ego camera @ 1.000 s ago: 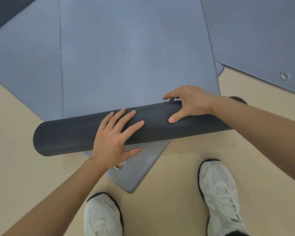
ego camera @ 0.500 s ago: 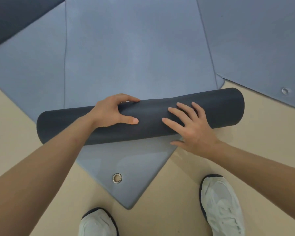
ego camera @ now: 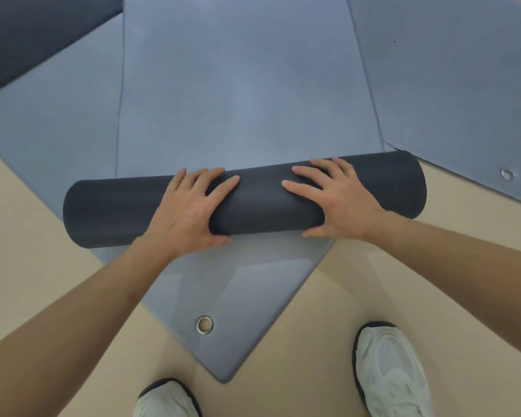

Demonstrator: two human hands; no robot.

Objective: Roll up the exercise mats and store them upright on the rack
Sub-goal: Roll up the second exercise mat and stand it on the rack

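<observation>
A dark grey roll of exercise mat lay crosswise on the floor, in front of the person's feet. It was the rolled-up near end of a blue-grey mat, whose flat part stretched away from the roll toward the top of the view.

Both hands pressed down on the roll with palms flat and fingers spread and nearly straight. The left hand sat just left of the roll's middle and the right hand just right of it, with bare roll between them. Each thumb lay along the near side of the roll, and neither hand curled round it.

Under the roll lay a second mat, its corner pointing toward the person and carrying a metal grommet. A third mat lay flat at the right, with its own eyelet near its edge. Another flat mat lay at the left, and a dark mat filled the upper left corner.

A left white sneaker and a right white sneaker stood on the beige floor at the bottom edge.
</observation>
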